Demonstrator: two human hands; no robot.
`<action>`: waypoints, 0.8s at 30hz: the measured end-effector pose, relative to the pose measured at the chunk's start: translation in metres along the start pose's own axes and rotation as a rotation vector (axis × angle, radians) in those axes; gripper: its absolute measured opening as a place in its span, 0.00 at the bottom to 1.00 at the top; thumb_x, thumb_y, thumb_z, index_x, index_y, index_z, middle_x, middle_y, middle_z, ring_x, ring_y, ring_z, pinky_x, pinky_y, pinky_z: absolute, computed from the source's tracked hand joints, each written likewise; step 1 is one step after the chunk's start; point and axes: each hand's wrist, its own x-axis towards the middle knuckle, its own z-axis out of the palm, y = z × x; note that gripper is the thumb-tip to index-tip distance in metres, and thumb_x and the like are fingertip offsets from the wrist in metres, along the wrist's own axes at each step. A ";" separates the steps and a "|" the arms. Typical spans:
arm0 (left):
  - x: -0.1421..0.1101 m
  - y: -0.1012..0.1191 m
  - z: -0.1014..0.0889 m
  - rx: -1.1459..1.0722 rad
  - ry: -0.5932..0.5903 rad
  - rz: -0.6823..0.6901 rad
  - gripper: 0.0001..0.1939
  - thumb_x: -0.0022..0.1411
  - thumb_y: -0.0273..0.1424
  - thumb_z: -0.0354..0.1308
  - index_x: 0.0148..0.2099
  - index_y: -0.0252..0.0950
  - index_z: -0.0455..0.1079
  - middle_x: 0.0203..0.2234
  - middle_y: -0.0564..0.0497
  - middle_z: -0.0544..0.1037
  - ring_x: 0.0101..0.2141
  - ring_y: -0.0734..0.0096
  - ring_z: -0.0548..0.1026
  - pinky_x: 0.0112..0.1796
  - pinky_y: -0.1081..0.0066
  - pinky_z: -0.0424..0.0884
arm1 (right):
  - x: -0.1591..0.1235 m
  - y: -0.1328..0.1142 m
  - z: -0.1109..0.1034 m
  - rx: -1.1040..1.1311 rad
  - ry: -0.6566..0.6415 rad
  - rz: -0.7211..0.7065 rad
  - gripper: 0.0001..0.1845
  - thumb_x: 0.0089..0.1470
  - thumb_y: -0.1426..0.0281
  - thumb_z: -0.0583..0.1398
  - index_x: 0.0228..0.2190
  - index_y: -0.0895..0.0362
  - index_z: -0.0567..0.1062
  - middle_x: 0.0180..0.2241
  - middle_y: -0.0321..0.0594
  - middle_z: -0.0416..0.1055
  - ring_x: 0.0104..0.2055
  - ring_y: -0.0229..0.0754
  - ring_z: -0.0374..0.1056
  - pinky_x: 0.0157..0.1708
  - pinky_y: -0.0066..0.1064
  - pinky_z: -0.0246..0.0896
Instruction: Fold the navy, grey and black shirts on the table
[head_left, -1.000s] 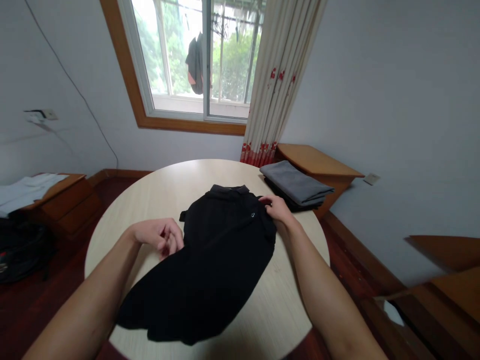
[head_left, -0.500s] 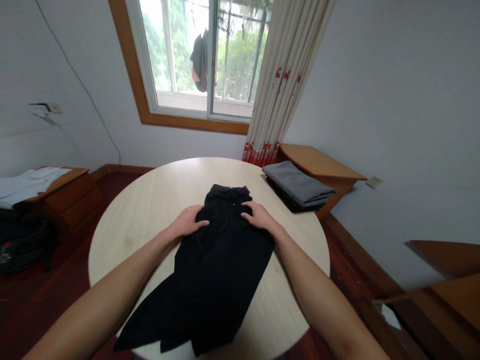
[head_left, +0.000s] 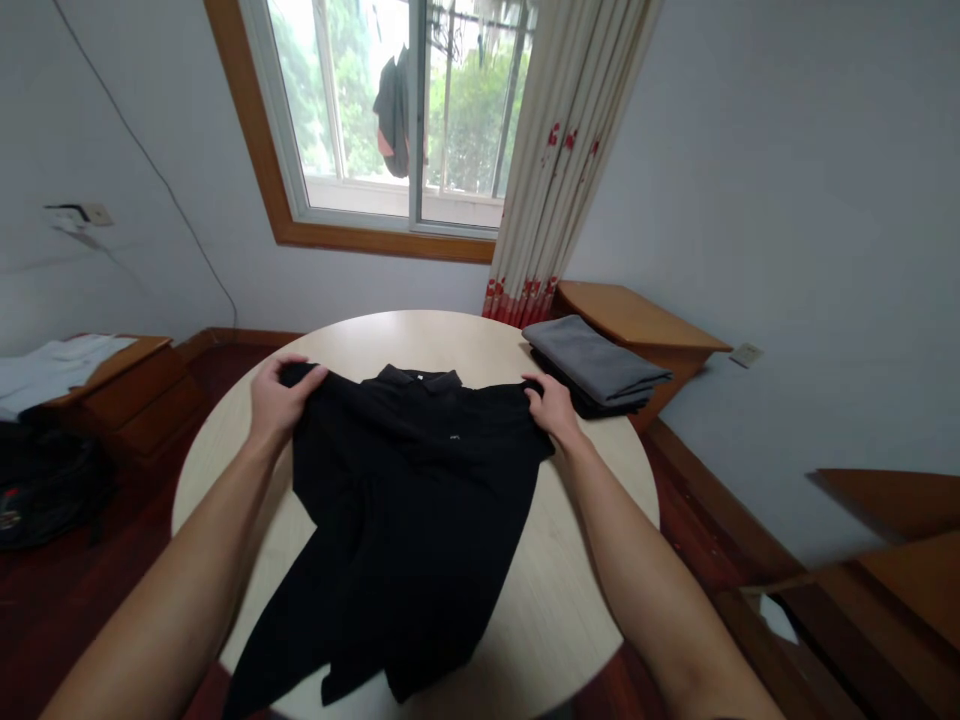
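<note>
While the black shirt (head_left: pixel 427 500) lies spread over the round, light wooden table (head_left: pixel 585 570), its collar toward the window (head_left: pixel 405 120), the person's two hands hold it at the upper sides. The left hand (head_left: pixel 279 400) has its thumb and fingers closed on the shirt's left sleeve area as seen in the view, drawn out wide of the collar. The right hand (head_left: pixel 553 405) pinches the cloth at the opposite shoulder or sleeve, thumb and fingers clamped on it. A small pale mark shows on the chest; the body is creased, and its lower part slants toward the person, with one corner reaching past the near rim of the table.

Just beyond the right hand, a grey folded cloth (head_left: pixel 592 355) rests on black folded cloth (head_left: pixel 611 407) at the table's far right side. A wooden cabinet (head_left: pixel 637 312) stands behind them, near the foot of a cream curtain (head_left: pixel 566 170) with red flowers. On the left, white sheets (head_left: pixel 64 365), paper or cloth, it is hard to tell which, lie on a low wooden drawer unit (head_left: pixel 131 405), and a dark bag (head_left: pixel 49 490) sits on the floor beside it
</note>
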 end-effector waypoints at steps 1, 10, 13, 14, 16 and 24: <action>0.006 -0.001 -0.009 0.061 0.106 0.074 0.18 0.49 0.40 0.67 0.40 0.35 0.71 0.35 0.52 0.74 0.38 0.65 0.74 0.45 0.62 0.71 | 0.002 0.003 -0.005 -0.048 0.040 0.045 0.18 0.57 0.76 0.56 0.47 0.60 0.77 0.49 0.50 0.76 0.52 0.49 0.71 0.58 0.40 0.61; 0.011 -0.002 -0.032 0.588 0.305 0.322 0.03 0.59 0.26 0.57 0.36 0.36 0.72 0.44 0.45 0.76 0.51 0.52 0.69 0.54 0.49 0.61 | -0.006 -0.005 -0.018 -0.508 -0.223 0.434 0.26 0.58 0.72 0.58 0.58 0.62 0.69 0.53 0.60 0.67 0.51 0.57 0.71 0.49 0.40 0.65; 0.005 -0.007 -0.017 0.636 0.030 0.380 0.07 0.61 0.30 0.55 0.40 0.37 0.74 0.42 0.46 0.79 0.46 0.56 0.73 0.52 0.55 0.65 | -0.011 -0.014 -0.018 -0.634 -0.263 0.418 0.25 0.59 0.64 0.61 0.56 0.60 0.72 0.55 0.61 0.66 0.55 0.62 0.66 0.51 0.47 0.63; 0.003 -0.011 -0.011 0.650 -0.086 0.382 0.09 0.62 0.32 0.54 0.41 0.37 0.75 0.42 0.46 0.80 0.46 0.56 0.74 0.52 0.57 0.66 | -0.012 -0.018 -0.016 -0.659 -0.241 0.367 0.24 0.59 0.64 0.61 0.55 0.60 0.74 0.56 0.60 0.66 0.57 0.63 0.64 0.53 0.50 0.61; 0.001 -0.021 0.002 0.683 -0.334 0.383 0.14 0.63 0.37 0.53 0.45 0.38 0.76 0.46 0.45 0.80 0.49 0.55 0.74 0.53 0.59 0.67 | -0.013 -0.025 -0.010 -0.631 -0.228 0.195 0.21 0.61 0.64 0.59 0.53 0.58 0.75 0.58 0.56 0.67 0.60 0.59 0.61 0.59 0.50 0.55; 0.009 -0.066 0.014 0.898 -0.816 0.096 0.45 0.53 0.55 0.61 0.67 0.36 0.63 0.65 0.40 0.65 0.63 0.46 0.64 0.59 0.57 0.62 | -0.013 -0.020 0.020 -0.375 -0.563 -0.023 0.30 0.64 0.58 0.56 0.62 0.62 0.67 0.66 0.51 0.59 0.68 0.49 0.54 0.65 0.37 0.49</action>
